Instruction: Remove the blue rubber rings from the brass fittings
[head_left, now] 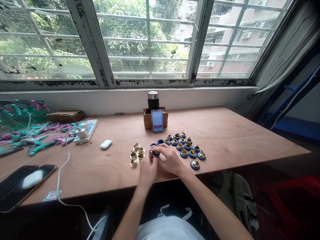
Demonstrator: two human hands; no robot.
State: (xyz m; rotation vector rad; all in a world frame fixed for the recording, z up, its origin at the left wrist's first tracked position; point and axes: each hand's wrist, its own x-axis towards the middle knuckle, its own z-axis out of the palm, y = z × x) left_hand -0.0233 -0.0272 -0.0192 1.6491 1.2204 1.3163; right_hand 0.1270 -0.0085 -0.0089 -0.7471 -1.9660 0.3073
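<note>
My left hand (pixel 148 168) and my right hand (pixel 171 159) meet near the front of the table, fingers pinched around a small round blue piece (pixel 156 153). The fingers hide most of that piece. Just beyond the fingertips lie blue rings (pixel 160 142) without a gold part showing. Left of my left hand sits a cluster of several gold metal pieces (pixel 134 162), each with an upright part. To the right of my right hand, several blue rings with gold pieces in them (pixel 192 153) stand in loose rows.
A phone (pixel 157 120) leans on a small cardboard box (pixel 147 119) with a black bottle (pixel 153 100) behind. At left are a white earbud case (pixel 106 144), a power strip (pixel 91 130), pink-and-teal tools (pixel 41 146), dark phones (pixel 37 185) and a white cable (pixel 60 173).
</note>
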